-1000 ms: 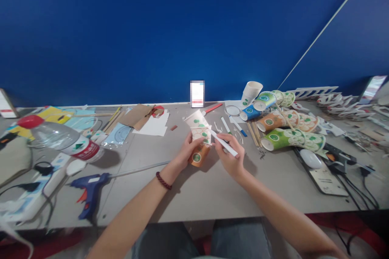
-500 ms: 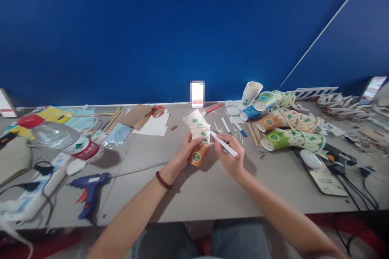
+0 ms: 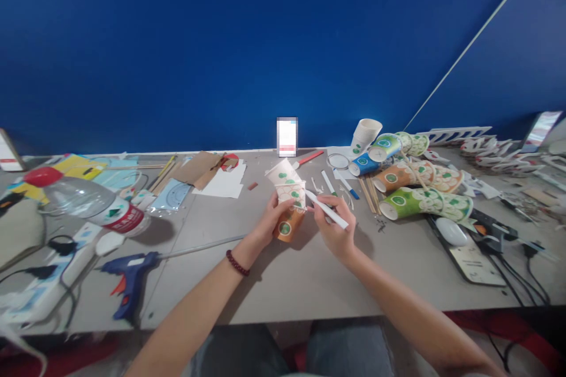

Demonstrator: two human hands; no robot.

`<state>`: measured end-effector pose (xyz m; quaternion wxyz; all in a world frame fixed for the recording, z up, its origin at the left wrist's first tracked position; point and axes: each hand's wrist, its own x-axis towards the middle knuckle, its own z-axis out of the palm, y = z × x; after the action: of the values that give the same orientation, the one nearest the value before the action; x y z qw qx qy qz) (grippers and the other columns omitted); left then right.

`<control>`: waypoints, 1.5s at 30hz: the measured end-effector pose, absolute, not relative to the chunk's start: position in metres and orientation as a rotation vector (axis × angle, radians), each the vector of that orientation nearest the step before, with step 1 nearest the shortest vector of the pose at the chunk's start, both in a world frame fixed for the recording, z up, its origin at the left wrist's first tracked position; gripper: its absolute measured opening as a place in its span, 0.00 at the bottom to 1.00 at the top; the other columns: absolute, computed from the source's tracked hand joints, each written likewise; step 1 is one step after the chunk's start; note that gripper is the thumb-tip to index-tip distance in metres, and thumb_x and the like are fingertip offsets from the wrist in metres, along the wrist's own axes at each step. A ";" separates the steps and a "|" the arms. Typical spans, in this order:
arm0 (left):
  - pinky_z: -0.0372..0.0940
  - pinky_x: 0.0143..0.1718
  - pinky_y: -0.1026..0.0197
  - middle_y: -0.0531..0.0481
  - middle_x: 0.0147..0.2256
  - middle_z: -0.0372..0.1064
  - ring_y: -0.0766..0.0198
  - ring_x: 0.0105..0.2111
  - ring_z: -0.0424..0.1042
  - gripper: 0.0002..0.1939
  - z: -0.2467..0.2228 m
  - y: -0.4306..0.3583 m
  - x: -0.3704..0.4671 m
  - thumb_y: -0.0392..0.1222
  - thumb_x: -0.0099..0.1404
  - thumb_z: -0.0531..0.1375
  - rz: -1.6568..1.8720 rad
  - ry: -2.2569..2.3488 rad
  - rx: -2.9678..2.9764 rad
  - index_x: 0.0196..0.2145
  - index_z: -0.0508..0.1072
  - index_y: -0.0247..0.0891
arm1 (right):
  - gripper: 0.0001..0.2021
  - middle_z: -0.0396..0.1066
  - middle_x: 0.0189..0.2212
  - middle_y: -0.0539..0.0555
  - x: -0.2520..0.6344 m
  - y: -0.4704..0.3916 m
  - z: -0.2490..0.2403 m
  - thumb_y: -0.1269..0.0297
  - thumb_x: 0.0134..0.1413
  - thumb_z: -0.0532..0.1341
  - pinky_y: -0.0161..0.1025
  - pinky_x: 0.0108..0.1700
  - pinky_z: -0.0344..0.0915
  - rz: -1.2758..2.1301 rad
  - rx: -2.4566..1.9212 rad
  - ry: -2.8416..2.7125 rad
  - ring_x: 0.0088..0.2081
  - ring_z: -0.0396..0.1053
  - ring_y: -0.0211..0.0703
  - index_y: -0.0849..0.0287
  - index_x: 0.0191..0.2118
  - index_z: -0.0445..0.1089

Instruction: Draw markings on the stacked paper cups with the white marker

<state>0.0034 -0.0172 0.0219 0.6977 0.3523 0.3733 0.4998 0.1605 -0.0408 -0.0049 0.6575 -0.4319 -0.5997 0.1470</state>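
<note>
My left hand is wrapped round a joined paper-cup piece, orange at its lower end and pale with green spots above. A thin stick crosses the cups near their joint. In my right hand is a white marker, its tip pointing up and left at the side of the pale cup. Tip and cup look very close; whether they touch cannot be made out. Both hands are above the middle of the grey table.
A blue glue gun, a plastic bottle and a power strip lie left. At right are joined cups, a cup stack, wooden sticks and a phone with a mouse. A phone stands against the wall.
Hardly anything differs. The upper cup in my left hand has tilted very slightly to the left, and my right hand keeps the marker at nearly the same place.
</note>
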 end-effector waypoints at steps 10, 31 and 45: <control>0.66 0.48 0.54 0.45 0.44 0.78 0.53 0.44 0.76 0.20 0.018 -0.015 0.003 0.47 0.54 0.69 1.072 0.768 0.698 0.44 0.74 0.40 | 0.06 0.74 0.37 0.55 0.158 -0.043 -0.001 0.68 0.59 0.63 0.45 0.38 0.80 0.251 -0.937 -1.319 0.38 0.78 0.47 0.54 0.42 0.69; 0.65 0.47 0.56 0.45 0.42 0.78 0.54 0.43 0.76 0.22 0.003 -0.011 0.000 0.53 0.57 0.68 1.045 0.768 0.757 0.45 0.77 0.38 | 0.04 0.77 0.32 0.53 0.157 -0.046 0.016 0.70 0.57 0.63 0.41 0.36 0.74 0.129 -0.945 -1.451 0.33 0.76 0.43 0.55 0.37 0.73; 0.65 0.44 0.57 0.45 0.41 0.79 0.55 0.41 0.76 0.20 0.006 -0.012 0.002 0.50 0.56 0.69 1.100 0.755 0.775 0.43 0.78 0.37 | 0.06 0.77 0.33 0.53 0.159 -0.045 0.015 0.72 0.57 0.64 0.40 0.37 0.74 0.108 -0.921 -1.475 0.33 0.75 0.43 0.54 0.39 0.74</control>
<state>0.0021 -0.0123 0.0063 0.7170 0.3502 0.3411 0.4969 0.1586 -0.0445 0.0154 0.6441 -0.4043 -0.6476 0.0474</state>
